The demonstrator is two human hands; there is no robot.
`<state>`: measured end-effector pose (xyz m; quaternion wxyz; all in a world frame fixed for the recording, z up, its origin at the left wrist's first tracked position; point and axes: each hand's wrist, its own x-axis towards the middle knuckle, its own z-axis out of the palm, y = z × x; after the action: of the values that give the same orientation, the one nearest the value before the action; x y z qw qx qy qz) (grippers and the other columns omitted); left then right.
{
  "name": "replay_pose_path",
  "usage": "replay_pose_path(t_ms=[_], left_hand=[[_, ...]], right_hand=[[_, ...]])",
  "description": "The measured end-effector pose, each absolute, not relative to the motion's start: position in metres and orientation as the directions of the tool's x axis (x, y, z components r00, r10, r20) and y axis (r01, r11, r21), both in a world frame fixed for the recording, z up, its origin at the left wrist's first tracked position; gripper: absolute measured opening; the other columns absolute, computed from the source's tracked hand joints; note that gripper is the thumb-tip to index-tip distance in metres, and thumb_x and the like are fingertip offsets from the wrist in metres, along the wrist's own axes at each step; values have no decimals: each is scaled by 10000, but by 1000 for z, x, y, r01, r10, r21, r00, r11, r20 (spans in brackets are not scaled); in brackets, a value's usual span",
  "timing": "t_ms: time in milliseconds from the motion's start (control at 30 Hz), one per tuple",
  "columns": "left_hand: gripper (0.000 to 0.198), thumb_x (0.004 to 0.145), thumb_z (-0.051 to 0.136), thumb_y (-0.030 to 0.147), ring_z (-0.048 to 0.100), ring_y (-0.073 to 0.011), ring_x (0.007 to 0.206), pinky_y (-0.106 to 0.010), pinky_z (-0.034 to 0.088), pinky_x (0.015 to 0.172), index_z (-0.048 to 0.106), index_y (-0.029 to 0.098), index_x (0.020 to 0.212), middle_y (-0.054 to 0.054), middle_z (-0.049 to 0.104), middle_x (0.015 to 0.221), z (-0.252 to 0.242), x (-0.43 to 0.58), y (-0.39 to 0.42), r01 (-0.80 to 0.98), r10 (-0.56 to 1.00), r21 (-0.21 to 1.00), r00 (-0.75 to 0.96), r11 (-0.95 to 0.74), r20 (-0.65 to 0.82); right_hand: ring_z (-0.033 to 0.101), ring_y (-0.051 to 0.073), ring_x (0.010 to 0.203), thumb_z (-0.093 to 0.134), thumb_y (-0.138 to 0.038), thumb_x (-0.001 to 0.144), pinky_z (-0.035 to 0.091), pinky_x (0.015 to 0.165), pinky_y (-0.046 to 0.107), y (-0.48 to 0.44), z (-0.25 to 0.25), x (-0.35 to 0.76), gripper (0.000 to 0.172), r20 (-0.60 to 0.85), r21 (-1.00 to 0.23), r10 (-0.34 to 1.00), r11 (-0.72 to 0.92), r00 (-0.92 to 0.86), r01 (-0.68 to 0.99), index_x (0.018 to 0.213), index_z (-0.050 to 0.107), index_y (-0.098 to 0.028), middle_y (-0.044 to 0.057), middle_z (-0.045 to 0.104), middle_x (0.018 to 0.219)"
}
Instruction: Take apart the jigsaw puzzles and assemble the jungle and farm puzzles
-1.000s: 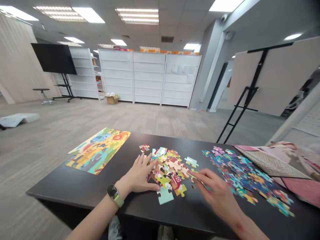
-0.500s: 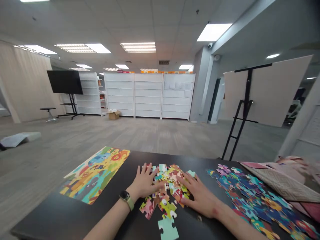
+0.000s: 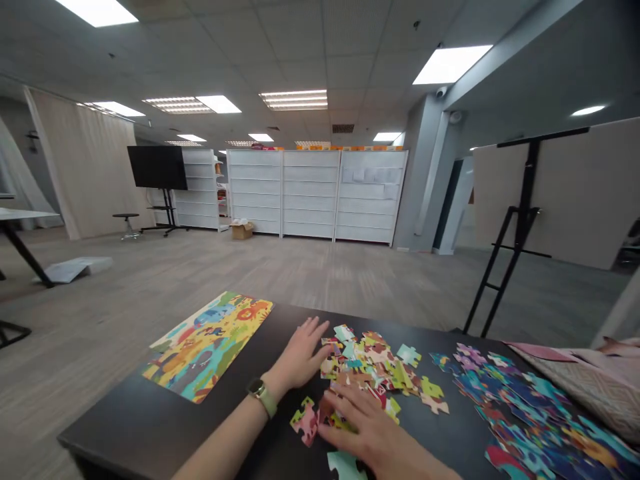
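Note:
My left hand, with a watch on its wrist, lies open at the left edge of a loose heap of jigsaw puzzle pieces. My right hand rests palm down over the near side of this heap, fingers apart and touching pieces; some pieces under it are hidden. By its fingertips lies a pink and green puzzle piece. A mint puzzle piece shows partly below the right hand. Left of my hands, a colourful animal picture sheet lies flat on the black table.
A second heap of mostly dark blue puzzle pieces covers the table's right side, beside a pink and beige patterned cloth item. Beyond the table are a board on a black stand, white shelves and a screen.
My right hand has moved nearer and left over the close pieces. My left hand has shifted off the heap to its left edge. Pieces now spread further right; the view has turned left.

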<state>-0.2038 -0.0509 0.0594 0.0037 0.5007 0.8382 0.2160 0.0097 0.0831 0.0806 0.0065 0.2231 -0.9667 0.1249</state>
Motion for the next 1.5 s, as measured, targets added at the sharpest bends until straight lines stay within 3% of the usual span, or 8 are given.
replay_pose_path(t_ms=[233,400,600,700,833,1033,1300,1500], left_hand=[[556,958,398,473,284,-469,1442,-713,195,1094,508,145,1393,-228,415,1529,43,-252,-185,510,488,198,-860,837,150],[554,975,358,504,446,-416,1348,-608,291,1092,524,209,1413,-172,482,1494,40,-245,-216,508,495,141,-861,850,120],[578,940,410,639,516,-396,1256,-552,375,1069,621,288,1347,-142,596,1337,66,-196,-201,635,627,164,-772,755,101],[706,798,536,797,470,-392,1314,-542,377,1104,567,405,1385,-87,543,1412,67,-162,-188,711,720,221,-692,667,54],[816,709,658,798,387,-465,1362,-651,303,1128,524,422,1420,-94,440,1524,51,-132,-169,780,857,420,-515,463,12],[754,757,749,562,248,-440,1468,-671,163,1173,472,435,1447,-59,356,1601,57,-136,-174,841,946,443,-320,311,-59],[1113,512,841,735,166,-454,1493,-671,95,1184,458,346,1482,-115,259,1637,77,-191,-216,744,850,426,-507,515,-143],[737,817,675,641,300,-344,1477,-523,241,1201,532,258,1430,-141,351,1598,58,-224,-253,668,741,433,-671,605,1]], right_hand=[[467,329,1377,572,-371,934,331,1162,539,76,75,0,452,80,-251,-499,827,-863,-502,1384,563,-329,63,568,1464],[464,296,1373,514,-248,936,356,1161,510,92,89,15,416,109,-305,-323,889,-940,-341,1343,592,-282,68,609,1408],[616,284,1141,521,-141,853,496,1027,502,116,82,11,200,170,-267,-156,943,-973,-198,917,671,-256,71,698,1124],[607,308,1169,531,-198,893,493,1032,529,127,72,8,213,240,-253,-129,949,-962,-191,1015,685,-280,86,686,1186],[603,291,1184,489,-286,969,483,1054,498,110,75,10,244,274,-300,-147,926,-950,-229,1115,684,-284,96,674,1221],[620,293,1154,628,-449,915,491,1017,435,61,91,11,352,204,-332,-385,838,-900,-433,1230,658,-295,95,690,1231],[654,244,936,523,-334,1000,490,836,348,38,56,-39,180,296,-6,-491,857,-819,-516,1015,641,-198,85,719,992],[646,193,697,446,-80,922,437,632,273,18,45,-92,191,371,45,-320,944,-872,-327,869,600,-180,51,690,777]])
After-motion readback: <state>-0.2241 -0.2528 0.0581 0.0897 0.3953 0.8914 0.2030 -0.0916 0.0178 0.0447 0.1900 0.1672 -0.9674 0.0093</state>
